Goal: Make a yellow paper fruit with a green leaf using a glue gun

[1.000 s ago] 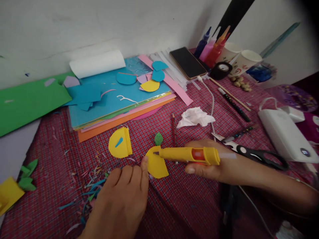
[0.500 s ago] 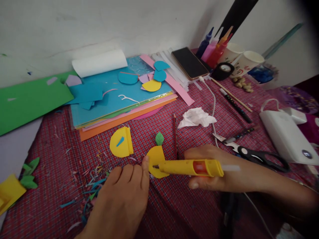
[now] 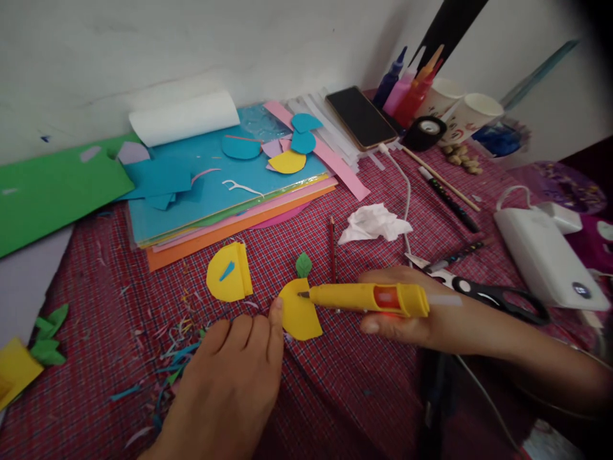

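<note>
My right hand is closed around a yellow hot glue gun, with a clear glue stick poking out of its back. The metal nozzle is over the upper part of a rounded yellow paper cutout; whether it touches cannot be told. My left hand has its fingers curled together, and its thumb presses the cutout's left edge against the cloth. Just above the cutout lies a small green paper leaf. Left of it is another yellow cutout with a blue scrap on top.
Coloured sheets are stacked at the back beside a white roll. To the right are crumpled tissue, scissors, a power bank and a phone. Paper shreds lie near my left hand; a pencil is behind the gun.
The glue gun's nozzle has moved up from the middle of the yellow cutout to its upper part. A red glow now shows under the gun. My left hand still presses the cutout.
</note>
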The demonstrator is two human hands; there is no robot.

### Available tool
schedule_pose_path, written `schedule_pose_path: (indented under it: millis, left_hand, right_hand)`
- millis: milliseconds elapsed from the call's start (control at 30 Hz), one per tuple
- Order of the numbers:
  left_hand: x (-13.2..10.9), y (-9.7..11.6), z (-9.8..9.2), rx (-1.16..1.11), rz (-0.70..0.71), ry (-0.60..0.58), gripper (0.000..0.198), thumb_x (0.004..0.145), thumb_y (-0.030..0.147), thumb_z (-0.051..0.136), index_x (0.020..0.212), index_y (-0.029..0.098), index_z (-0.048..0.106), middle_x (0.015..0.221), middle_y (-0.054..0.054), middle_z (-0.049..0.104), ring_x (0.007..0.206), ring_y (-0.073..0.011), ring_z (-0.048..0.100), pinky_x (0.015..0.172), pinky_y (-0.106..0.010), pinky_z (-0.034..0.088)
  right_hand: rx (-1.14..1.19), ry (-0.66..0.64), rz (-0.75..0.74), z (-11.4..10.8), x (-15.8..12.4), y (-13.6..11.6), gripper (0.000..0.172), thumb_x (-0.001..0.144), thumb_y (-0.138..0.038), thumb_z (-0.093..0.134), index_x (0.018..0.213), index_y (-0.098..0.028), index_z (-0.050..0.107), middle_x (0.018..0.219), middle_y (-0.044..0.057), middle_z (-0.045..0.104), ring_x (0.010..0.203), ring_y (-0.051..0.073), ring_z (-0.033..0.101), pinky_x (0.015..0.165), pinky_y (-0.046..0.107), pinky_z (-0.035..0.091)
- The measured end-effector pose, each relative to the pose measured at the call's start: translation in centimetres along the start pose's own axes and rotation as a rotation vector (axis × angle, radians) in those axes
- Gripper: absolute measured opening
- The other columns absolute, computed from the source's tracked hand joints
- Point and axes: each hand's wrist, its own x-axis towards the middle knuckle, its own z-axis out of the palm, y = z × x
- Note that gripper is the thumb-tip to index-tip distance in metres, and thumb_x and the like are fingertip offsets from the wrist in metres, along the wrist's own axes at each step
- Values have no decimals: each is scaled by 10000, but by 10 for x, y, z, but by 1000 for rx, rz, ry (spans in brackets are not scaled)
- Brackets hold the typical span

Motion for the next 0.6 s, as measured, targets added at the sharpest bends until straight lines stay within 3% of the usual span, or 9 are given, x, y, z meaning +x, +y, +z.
schedule_pose_path:
  millis: [233, 600]
  left_hand:
    - [-1, -5, 1, -45, 9, 37, 525, 800, -28, 381, 1275, 70, 582, 782, -67, 620, 684, -237, 567, 615, -379, 413]
    - [0, -11, 1, -60, 22, 58, 531, 798, -26, 358, 1266, 78, 585, 826, -88, 666, 729, -251, 613, 620, -380, 446]
  right_hand:
    - [32, -22, -100, -8, -6, 8, 383, 906, -503, 565, 701, -186, 507, 638, -34, 485, 522, 87, 444, 478, 212, 333]
    - [28, -128, -135, -11, -10, 9, 330, 916, -426, 582, 711, -176, 515, 652, -28, 494, 555, 88, 467, 510, 212, 343]
